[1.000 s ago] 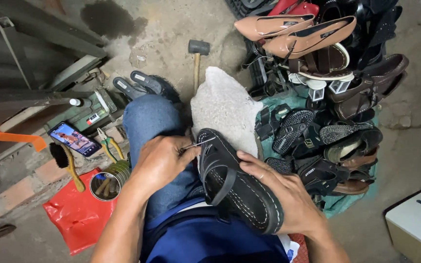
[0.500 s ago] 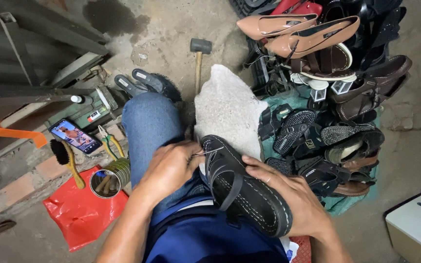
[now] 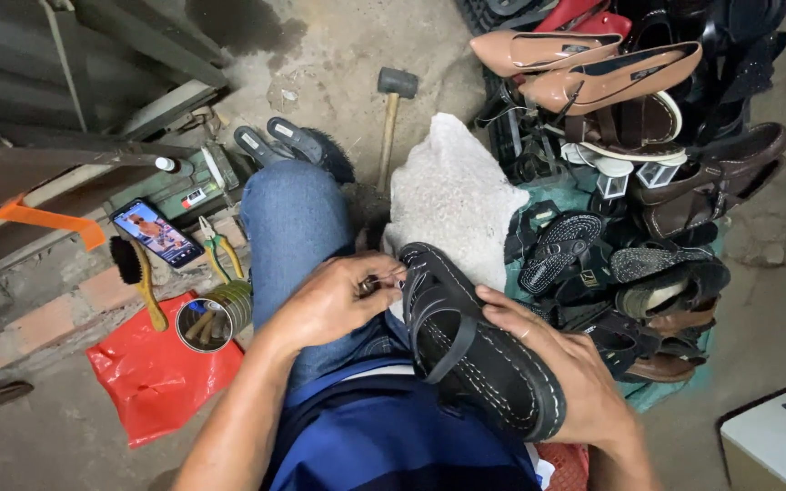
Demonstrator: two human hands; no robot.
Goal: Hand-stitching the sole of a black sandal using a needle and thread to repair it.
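Note:
A black sandal (image 3: 479, 350) with white stitching along its sole rim lies across my lap, sole edge up. My right hand (image 3: 561, 364) grips it from the right side, fingers over the sole. My left hand (image 3: 338, 295) is pinched at the sandal's near-left edge, holding a small thin tool or needle at the stitching; the tool's tip is hidden by my fingers. Beneath are my jeans-clad knee (image 3: 293, 218) and a white fleecy cloth (image 3: 452, 195).
A heap of shoes and sandals (image 3: 634, 173) fills the right. A hammer (image 3: 391, 118) lies on the concrete ahead. At left are a phone (image 3: 156, 232), a brush (image 3: 138, 277), pliers (image 3: 218, 250), a tin can (image 3: 206, 320) and a red bag (image 3: 156, 382). A white box (image 3: 780, 441) sits bottom right.
My left hand has shifted slightly along the sandal's edge while staying pinched at the stitching. The sandal has tilted and moved a little lower in my lap.

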